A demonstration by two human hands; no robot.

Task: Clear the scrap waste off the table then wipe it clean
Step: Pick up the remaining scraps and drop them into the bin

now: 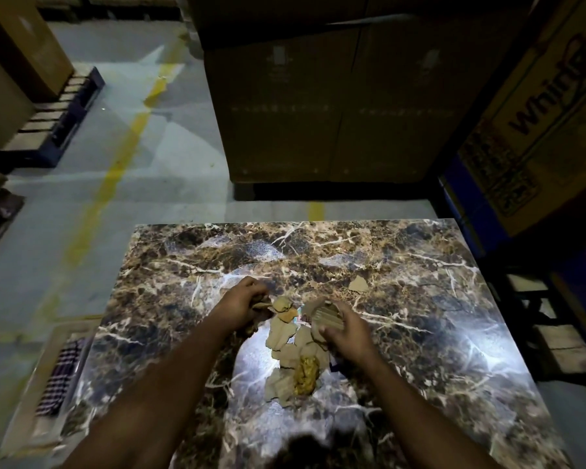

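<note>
Torn brown cardboard scraps [293, 346] lie mid-tabletop [420, 333], directly between both hands. The left hand [242, 304] grips a scrap; the right hand [344, 328] holds a corrugated piece [323, 316].

Table centre: cardboard scrap pile [295, 346] lies between both hands.
Far right: lone scrap [358, 285], apart from the pile.
Table [437, 333] edges: bare marble around the pile.
Beyond the table: stacked cartons [335, 113].

The cardboard box [552, 106] at right reads "Whirl".
</note>
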